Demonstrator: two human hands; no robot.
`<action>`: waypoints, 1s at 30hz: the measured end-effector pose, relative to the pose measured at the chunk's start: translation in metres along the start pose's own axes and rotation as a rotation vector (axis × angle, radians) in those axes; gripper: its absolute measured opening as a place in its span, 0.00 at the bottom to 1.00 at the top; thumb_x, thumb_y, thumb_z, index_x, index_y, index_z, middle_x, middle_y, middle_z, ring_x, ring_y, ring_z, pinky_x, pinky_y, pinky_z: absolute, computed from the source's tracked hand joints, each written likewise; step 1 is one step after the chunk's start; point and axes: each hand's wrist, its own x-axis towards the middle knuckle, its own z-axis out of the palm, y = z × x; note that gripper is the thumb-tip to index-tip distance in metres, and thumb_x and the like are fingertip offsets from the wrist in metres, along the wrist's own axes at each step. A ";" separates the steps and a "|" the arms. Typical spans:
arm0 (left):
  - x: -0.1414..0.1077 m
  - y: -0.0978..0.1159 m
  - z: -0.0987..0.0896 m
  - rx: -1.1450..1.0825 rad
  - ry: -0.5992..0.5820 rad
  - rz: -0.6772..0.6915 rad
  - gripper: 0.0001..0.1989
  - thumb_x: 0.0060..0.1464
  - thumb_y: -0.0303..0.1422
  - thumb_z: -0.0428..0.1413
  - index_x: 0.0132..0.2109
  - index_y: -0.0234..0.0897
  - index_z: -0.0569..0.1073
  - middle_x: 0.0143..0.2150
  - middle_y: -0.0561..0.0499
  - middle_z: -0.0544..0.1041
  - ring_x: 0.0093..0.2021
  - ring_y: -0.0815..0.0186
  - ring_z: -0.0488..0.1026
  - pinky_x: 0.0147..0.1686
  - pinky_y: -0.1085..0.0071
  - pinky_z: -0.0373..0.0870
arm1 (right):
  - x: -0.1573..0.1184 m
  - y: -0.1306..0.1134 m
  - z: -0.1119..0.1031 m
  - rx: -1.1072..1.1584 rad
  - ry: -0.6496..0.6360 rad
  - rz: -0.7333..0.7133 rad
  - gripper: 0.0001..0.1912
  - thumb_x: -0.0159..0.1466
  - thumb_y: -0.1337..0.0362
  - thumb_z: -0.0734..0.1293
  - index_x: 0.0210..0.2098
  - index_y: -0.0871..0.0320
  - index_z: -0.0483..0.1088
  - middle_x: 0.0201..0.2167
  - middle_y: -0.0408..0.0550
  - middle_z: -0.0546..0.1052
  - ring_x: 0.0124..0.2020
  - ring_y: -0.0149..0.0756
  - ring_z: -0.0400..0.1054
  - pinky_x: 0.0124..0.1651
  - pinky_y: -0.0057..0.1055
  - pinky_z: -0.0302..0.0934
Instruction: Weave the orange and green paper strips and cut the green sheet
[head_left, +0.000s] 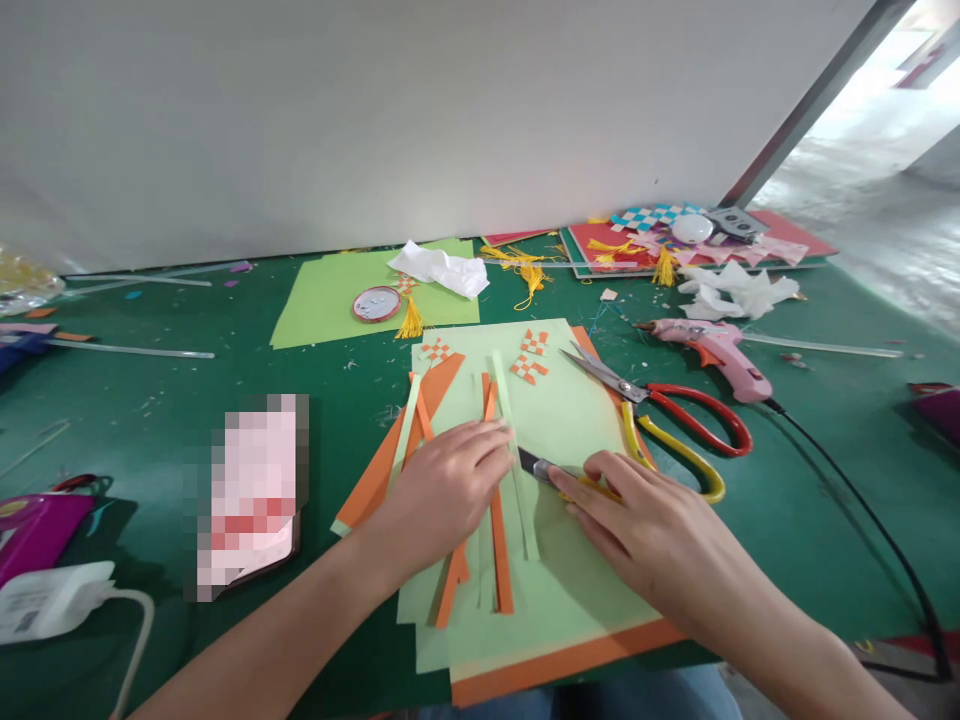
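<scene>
My left hand presses with closed fingers on a narrow pale green strip lying on light green sheets. In my right hand is a utility knife, its dark blade pointing left at the strip's edge. Orange strips lie beneath and beside my left hand. Small orange-and-white woven pieces rest on the upper part of the sheets. Scissors with red and yellow handles lie open just beyond my right hand. Orange paper shows under the green sheets.
A pink glue gun with a black cable lies at right. A blurred-out phone and white charger are at left. Behind are a lime sheet, yellow tassels, crumpled tissue and red boards, near a grey panel.
</scene>
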 end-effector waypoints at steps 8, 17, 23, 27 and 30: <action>0.000 0.002 0.000 -0.002 0.005 -0.006 0.13 0.61 0.21 0.49 0.47 0.31 0.76 0.54 0.43 0.77 0.57 0.58 0.72 0.57 0.59 0.71 | 0.003 -0.002 0.001 -0.052 0.015 0.001 0.17 0.67 0.68 0.59 0.51 0.59 0.74 0.31 0.50 0.70 0.25 0.34 0.66 0.26 0.32 0.62; 0.003 0.003 -0.004 0.014 0.019 0.004 0.12 0.61 0.21 0.49 0.44 0.30 0.76 0.52 0.42 0.78 0.56 0.57 0.73 0.57 0.60 0.71 | 0.010 0.003 0.003 -0.029 0.006 0.013 0.16 0.68 0.67 0.58 0.51 0.58 0.74 0.31 0.49 0.69 0.27 0.35 0.68 0.28 0.32 0.63; 0.002 0.002 -0.001 0.015 0.004 -0.008 0.11 0.61 0.21 0.50 0.45 0.31 0.76 0.53 0.42 0.77 0.57 0.58 0.71 0.57 0.61 0.70 | 0.014 0.005 0.003 -0.008 -0.012 0.029 0.16 0.67 0.67 0.60 0.52 0.57 0.73 0.32 0.49 0.69 0.28 0.35 0.67 0.28 0.32 0.63; 0.001 0.001 -0.001 0.016 0.003 -0.005 0.11 0.61 0.22 0.50 0.45 0.31 0.75 0.53 0.42 0.77 0.57 0.58 0.71 0.57 0.61 0.70 | 0.015 0.005 0.004 -0.024 -0.014 0.026 0.16 0.67 0.67 0.60 0.52 0.58 0.73 0.32 0.49 0.69 0.28 0.35 0.68 0.29 0.33 0.64; 0.001 0.001 -0.003 -0.005 0.001 0.014 0.11 0.62 0.23 0.49 0.47 0.31 0.74 0.53 0.43 0.77 0.58 0.59 0.70 0.59 0.61 0.68 | 0.011 0.005 0.004 -0.050 -0.022 0.008 0.17 0.67 0.67 0.60 0.53 0.58 0.72 0.32 0.50 0.69 0.28 0.36 0.68 0.29 0.33 0.64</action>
